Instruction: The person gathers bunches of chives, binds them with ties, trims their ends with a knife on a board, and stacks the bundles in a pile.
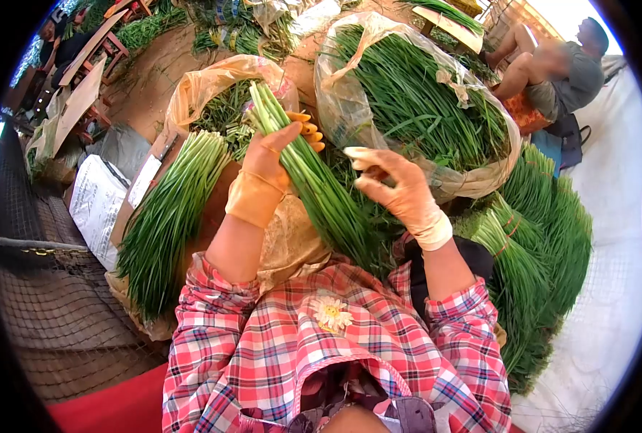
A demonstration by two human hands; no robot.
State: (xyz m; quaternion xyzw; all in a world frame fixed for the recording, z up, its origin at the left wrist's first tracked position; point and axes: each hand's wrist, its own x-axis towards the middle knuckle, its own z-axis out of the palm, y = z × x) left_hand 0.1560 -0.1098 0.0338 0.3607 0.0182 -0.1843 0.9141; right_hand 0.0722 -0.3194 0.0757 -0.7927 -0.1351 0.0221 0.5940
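My left hand, in a thin glove with orange fingertips, is wrapped round a bunch of long green stalks. The pale cut ends point up and away, and the leafy ends hang toward my lap. To the right of the bunch, my right hand, also gloved, is raised with fingers apart and curved, holding nothing. A pile of loose stalks lies left of my left arm. Beyond my right hand, a large clear plastic bag holds many long green leaves.
Tied bunches are stacked at the right on a white sheet. An open plastic bag with trimmings stands ahead. A person sits at upper right. Low wooden boards and dark netting are at the left.
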